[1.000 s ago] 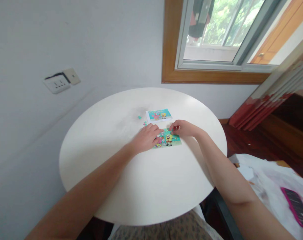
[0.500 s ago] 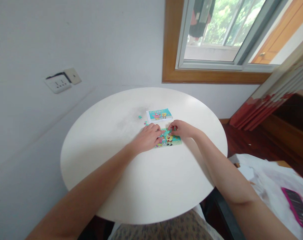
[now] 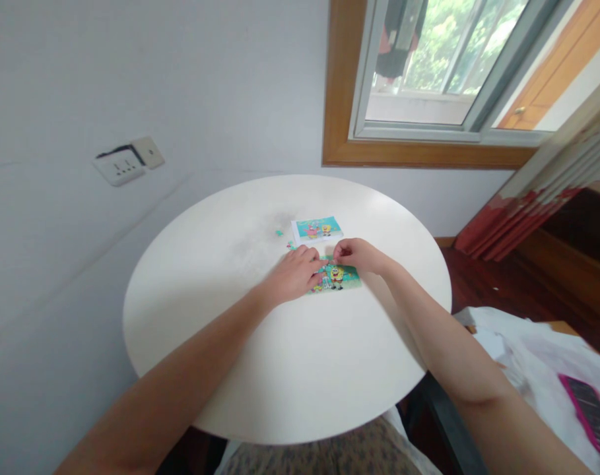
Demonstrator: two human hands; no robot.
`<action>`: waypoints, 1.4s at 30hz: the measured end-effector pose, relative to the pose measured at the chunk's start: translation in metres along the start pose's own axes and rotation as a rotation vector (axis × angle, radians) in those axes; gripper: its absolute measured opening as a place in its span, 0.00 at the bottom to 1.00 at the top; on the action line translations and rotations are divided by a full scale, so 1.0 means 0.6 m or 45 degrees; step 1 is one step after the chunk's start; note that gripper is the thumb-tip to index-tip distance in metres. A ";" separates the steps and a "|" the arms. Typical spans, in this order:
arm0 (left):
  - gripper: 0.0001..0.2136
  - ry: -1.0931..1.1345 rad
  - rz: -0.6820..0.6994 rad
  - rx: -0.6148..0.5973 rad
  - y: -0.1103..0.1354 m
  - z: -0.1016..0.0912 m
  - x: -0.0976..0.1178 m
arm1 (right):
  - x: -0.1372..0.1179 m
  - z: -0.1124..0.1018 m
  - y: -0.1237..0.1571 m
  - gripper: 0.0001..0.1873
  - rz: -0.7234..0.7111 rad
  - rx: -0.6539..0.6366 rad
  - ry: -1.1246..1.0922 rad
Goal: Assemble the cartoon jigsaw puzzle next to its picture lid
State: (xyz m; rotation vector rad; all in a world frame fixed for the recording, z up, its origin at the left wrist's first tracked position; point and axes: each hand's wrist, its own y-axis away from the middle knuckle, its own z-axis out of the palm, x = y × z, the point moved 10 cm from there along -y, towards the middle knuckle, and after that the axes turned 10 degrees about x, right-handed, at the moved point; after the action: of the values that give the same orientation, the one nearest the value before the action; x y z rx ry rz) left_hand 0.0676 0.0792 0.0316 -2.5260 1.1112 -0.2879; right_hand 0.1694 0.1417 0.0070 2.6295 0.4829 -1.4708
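Observation:
A small jigsaw puzzle (image 3: 346, 278) with a yellow cartoon sponge on a teal ground lies on the white round table (image 3: 300, 369). My left hand (image 3: 292, 274) rests palm down over its left part, fingers stretched out and touching it. At the puzzle's upper edge is my right hand (image 3: 356, 254), thumb and fingertips pinched together; whatever sits between them is hidden or too small to name. Behind lies a picture card or box (image 3: 318, 229) with matching cartoon figures. Loose puzzle pieces (image 3: 290, 245) lie by its left corner, and another teal piece (image 3: 279, 233) is farther left.
A wall with a socket (image 3: 121, 165) stands beyond the table, next to a wood-framed window (image 3: 428, 152). To the right, a pink-edged phone (image 3: 589, 412) lies on white cloth or plastic (image 3: 517, 343). A dark chair armrest (image 3: 441, 415) is below my right forearm.
The fingers of my right hand have drawn closer together and shifted slightly at the puzzle's upper edge. My left hand stays in place on the puzzle. The view has tilted a little.

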 end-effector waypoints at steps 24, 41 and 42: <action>0.09 0.318 -0.209 0.283 -0.009 -0.035 -0.032 | -0.031 0.003 0.012 0.18 0.169 0.059 -0.562; 0.10 0.380 -0.285 0.300 -0.010 -0.037 -0.037 | -0.030 0.008 0.014 0.15 0.203 0.016 -0.598; 0.10 0.376 -0.283 0.300 -0.010 -0.038 -0.036 | -0.031 0.008 0.015 0.15 0.207 0.018 -0.587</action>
State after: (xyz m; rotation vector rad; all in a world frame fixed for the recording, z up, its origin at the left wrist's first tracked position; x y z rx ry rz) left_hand 0.0499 0.0936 0.0541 -2.4440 0.8336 -0.8234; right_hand 0.1592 0.1281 0.0195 2.1667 0.2064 -1.9407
